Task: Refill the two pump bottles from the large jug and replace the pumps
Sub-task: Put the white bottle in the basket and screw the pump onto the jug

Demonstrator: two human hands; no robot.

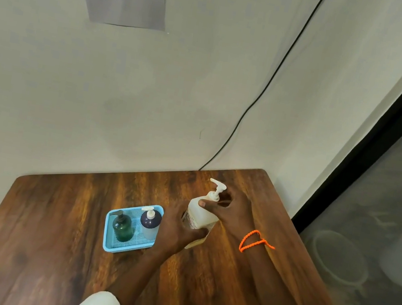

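my left hand [175, 228] grips the lower body of the large jug [200, 215], fingers curled round it. my right hand [230, 208] holds its shoulder just under the white pump [217, 188]. jug is on the wooden table [43, 245] between my hands. just left of my left hand, a blue tray [108, 245] holds the green pump bottle [122, 227] and dark-capped clear pump bottle [149, 224], pumps on. orange band [254, 241] on my right wrist.

A large jug [199, 215] (white pump on top) stands near the tabletop's [46, 232] far right corner. The left hand [175, 231] grips its lower body; the right hand [227, 210] holds its shoulder. Just left, toward the middle, a blue tray [108, 243] holds a green pump bottle [122, 227] and a dark-capped pump bottle [149, 224], upright.
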